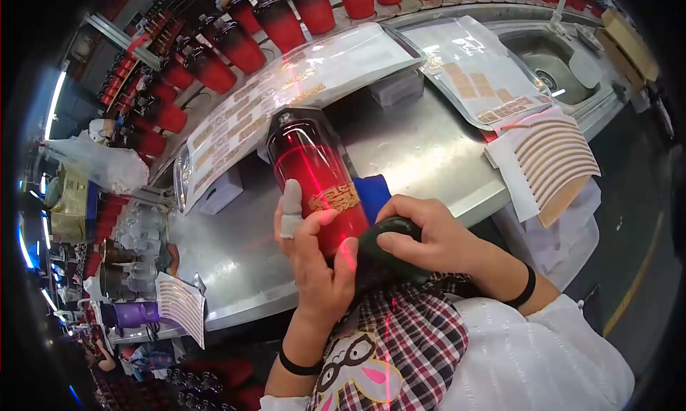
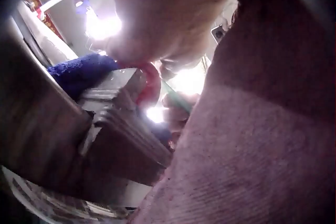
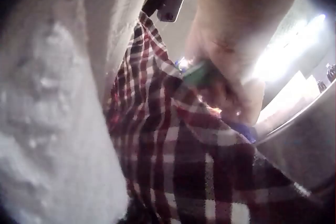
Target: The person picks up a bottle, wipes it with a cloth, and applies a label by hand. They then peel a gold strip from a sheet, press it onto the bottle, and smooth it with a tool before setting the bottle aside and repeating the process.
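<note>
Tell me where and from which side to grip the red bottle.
Probably grip the red bottle round its lower body, beside the gold decal, from its left, as the left hand does. The body is a smooth cylinder that fingers can wrap, and the right hand with the dark pad occupies the other side.

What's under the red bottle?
A blue cloth shows beneath the red bottle, on the steel table. How far it runs underneath is hidden by the bottle and right hand.

The tall red metal bottle (image 1: 312, 172) has its lower end hidden behind the left hand (image 1: 314, 257) and the black rounded pad (image 1: 379, 250), half covered by the right hand (image 1: 436, 236). Its gold lettering (image 1: 334, 197) is unreadably small.
</note>
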A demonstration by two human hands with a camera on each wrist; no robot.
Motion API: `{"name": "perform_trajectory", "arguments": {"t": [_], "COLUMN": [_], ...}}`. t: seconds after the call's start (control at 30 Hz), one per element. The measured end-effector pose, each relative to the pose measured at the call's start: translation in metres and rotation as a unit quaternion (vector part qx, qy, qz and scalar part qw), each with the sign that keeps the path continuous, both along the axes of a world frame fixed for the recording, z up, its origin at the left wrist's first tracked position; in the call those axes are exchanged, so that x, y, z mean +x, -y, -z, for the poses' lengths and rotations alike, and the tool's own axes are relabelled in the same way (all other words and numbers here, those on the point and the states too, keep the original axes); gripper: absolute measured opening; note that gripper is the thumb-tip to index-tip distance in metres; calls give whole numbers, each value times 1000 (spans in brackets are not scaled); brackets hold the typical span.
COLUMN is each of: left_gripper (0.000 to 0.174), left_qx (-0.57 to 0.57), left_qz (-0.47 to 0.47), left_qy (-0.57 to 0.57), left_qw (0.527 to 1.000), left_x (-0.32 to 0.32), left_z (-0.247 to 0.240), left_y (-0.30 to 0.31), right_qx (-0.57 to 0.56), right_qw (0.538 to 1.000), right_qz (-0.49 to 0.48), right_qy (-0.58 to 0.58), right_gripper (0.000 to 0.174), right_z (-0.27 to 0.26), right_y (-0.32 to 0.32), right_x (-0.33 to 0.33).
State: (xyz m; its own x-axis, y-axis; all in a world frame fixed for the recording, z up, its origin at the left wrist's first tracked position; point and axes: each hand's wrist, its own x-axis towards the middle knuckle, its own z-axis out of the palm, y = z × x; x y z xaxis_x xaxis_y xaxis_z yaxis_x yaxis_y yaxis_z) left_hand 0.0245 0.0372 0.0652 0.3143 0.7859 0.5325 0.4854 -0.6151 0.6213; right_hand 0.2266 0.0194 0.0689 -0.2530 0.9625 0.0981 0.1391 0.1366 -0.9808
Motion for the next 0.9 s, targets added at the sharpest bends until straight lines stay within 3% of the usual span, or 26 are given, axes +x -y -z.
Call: {"name": "perform_trajectory", "arguments": {"t": [0.17, 0.67, 0.9], "left_gripper": [36, 41, 41], "left_qx": [-41, -41, -37], "left_qz": [6, -21, -12], "left_qy": [132, 49, 110], "left_qw": [990, 998, 993], "left_x": [-4, -2, -4], "left_z": [13, 13, 17], "left_y": [0, 4, 2], "right_qx": [-11, 14, -1], "right_qw": [1000, 1000, 1000], "right_qz": [7, 5, 11], "right_qy": [10, 15, 17], "right_gripper": [23, 23, 23], "right_z": [0, 0, 0], "right_y": [0, 1, 1], "right_x": [0, -2, 0]}}
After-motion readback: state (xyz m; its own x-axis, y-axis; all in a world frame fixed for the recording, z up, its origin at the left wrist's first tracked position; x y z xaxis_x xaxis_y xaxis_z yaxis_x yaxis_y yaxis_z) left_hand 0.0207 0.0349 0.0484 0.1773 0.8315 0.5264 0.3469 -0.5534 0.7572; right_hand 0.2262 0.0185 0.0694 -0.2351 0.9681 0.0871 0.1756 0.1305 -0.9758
